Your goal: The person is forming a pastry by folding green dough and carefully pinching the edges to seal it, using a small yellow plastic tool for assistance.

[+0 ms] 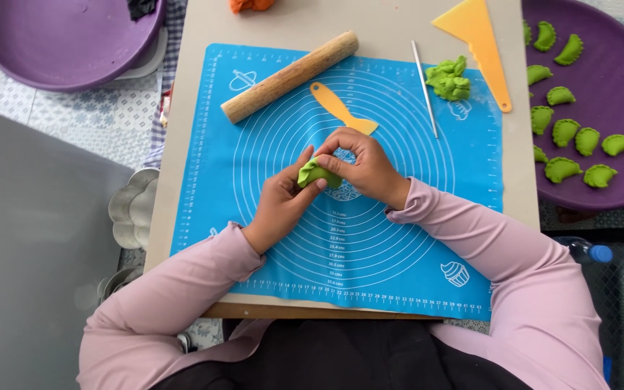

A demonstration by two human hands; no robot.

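Table (182, 180) carries a blue silicone mat (269, 238). A purple tray (619, 173) at right holds finished green dumplings (586, 141). A wooden rolling pin (289, 76) lies on the mat's upper left. Left hand (283, 206) and right hand (362, 166) both pinch a green dough piece (313, 173) above the mat's centre.

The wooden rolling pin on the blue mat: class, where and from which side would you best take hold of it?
Grip the rolling pin around its middle, hand coming from above with fingers across its width. It lies flat and diagonal on the blue mat, a plain cylinder with no handles, so the centre likely balances best. Its sides are clear; the orange spatula lies apart.
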